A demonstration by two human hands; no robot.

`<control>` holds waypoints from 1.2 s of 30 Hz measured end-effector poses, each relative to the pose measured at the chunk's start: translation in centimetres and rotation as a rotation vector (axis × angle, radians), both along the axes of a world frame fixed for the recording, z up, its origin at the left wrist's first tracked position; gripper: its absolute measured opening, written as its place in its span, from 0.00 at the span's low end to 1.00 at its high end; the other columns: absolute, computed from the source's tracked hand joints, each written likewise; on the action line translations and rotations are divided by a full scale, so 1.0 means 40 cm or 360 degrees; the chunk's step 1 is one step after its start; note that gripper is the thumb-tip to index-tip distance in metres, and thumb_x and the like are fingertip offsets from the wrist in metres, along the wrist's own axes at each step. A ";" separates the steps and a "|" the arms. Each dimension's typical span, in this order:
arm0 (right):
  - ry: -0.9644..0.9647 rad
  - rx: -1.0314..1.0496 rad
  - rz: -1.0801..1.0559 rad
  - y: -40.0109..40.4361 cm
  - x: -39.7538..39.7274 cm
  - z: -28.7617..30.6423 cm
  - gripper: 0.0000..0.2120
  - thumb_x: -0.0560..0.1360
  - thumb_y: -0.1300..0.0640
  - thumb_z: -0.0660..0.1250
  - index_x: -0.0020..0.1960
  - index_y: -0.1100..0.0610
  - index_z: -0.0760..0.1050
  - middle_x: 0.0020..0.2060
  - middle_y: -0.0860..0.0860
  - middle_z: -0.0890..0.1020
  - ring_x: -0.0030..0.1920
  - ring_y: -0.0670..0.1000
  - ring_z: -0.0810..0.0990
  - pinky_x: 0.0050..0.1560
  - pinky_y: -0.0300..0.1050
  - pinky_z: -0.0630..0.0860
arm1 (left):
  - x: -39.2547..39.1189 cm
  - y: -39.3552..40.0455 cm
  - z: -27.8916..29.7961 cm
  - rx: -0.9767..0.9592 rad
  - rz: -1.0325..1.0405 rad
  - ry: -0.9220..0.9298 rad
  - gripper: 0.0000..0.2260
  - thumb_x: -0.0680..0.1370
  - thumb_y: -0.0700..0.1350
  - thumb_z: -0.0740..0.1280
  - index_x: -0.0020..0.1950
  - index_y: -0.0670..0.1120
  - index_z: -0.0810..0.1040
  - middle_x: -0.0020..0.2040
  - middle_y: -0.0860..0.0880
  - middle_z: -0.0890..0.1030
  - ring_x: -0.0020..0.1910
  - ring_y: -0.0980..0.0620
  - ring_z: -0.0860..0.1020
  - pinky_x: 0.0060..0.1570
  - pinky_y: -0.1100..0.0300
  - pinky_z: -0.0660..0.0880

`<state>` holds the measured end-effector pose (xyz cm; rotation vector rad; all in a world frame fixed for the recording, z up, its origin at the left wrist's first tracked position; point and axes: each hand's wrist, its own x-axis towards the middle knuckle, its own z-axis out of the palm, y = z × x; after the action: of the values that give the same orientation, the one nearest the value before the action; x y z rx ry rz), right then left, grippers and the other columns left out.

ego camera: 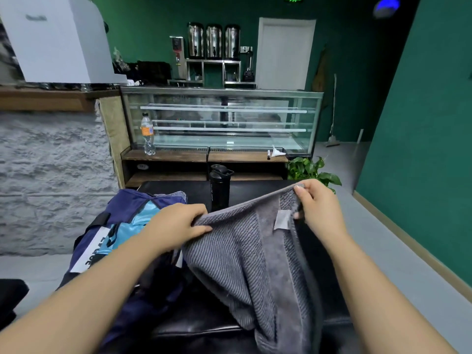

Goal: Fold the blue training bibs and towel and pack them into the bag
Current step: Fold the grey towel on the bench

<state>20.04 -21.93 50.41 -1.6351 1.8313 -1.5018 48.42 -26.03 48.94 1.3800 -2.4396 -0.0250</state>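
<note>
Left hand (pixel 178 226) and right hand (pixel 316 203) each pinch the grey towel's (pixel 245 264) top edge, beside the navy bag (pixel 102 236)

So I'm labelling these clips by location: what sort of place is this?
Probably a cafe or drinks shop counter area: a long glass display case with bare shelves, three steel drink urns on a rack behind it, and a black blender beside them.

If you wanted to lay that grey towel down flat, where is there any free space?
The black tabletop is bare between the black bottle and the right hand. The left is crowded: the navy bag holds blue bibs. The towel hides the surface below.
</note>
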 end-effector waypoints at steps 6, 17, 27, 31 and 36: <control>0.0205 0.0107 -0.0246 0.018 -0.077 0.014 0.07 0.81 0.52 0.59 0.47 0.52 0.74 0.41 0.49 0.80 0.42 0.54 0.80 0.40 0.48 0.74 | 0.061 0.003 0.069 -0.0374 0.0070 -0.0642 0.18 0.77 0.66 0.56 0.40 0.52 0.67 0.33 0.54 0.68 0.43 0.50 0.74 0.42 0.56 0.62; 0.0053 -0.0223 -0.0378 0.101 -0.098 0.103 0.08 0.82 0.54 0.56 0.51 0.55 0.72 0.42 0.52 0.79 0.41 0.55 0.79 0.39 0.49 0.75 | 0.116 0.024 0.230 -0.1244 -0.0094 -0.0265 0.16 0.77 0.56 0.58 0.37 0.47 0.75 0.33 0.48 0.76 0.34 0.44 0.75 0.29 0.54 0.73; 0.0284 0.0012 -0.0345 0.159 -0.098 0.137 0.09 0.83 0.52 0.53 0.50 0.54 0.69 0.33 0.52 0.80 0.27 0.49 0.80 0.36 0.45 0.72 | 0.102 0.085 0.229 -0.1151 0.0106 -0.0207 0.10 0.76 0.49 0.69 0.38 0.45 0.73 0.36 0.45 0.76 0.36 0.41 0.76 0.31 0.53 0.71; 0.0260 -0.0012 -0.0342 0.181 -0.098 0.164 0.09 0.83 0.52 0.52 0.49 0.54 0.68 0.33 0.54 0.80 0.25 0.51 0.80 0.36 0.47 0.77 | 0.093 0.099 0.255 -0.0977 0.0085 -0.0074 0.14 0.77 0.54 0.64 0.38 0.47 0.67 0.38 0.46 0.73 0.41 0.41 0.74 0.38 0.51 0.70; -0.0105 -0.0012 -0.0203 0.196 -0.092 0.185 0.09 0.83 0.53 0.52 0.51 0.56 0.67 0.41 0.57 0.79 0.30 0.58 0.83 0.32 0.51 0.80 | 0.066 0.131 0.277 -0.0729 0.0150 0.0386 0.17 0.74 0.47 0.71 0.36 0.47 0.63 0.36 0.51 0.66 0.38 0.47 0.68 0.36 0.54 0.59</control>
<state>16.35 -14.08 57.81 -1.4788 1.9286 -1.5964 51.08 -20.77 60.04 1.2006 -2.0152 0.3467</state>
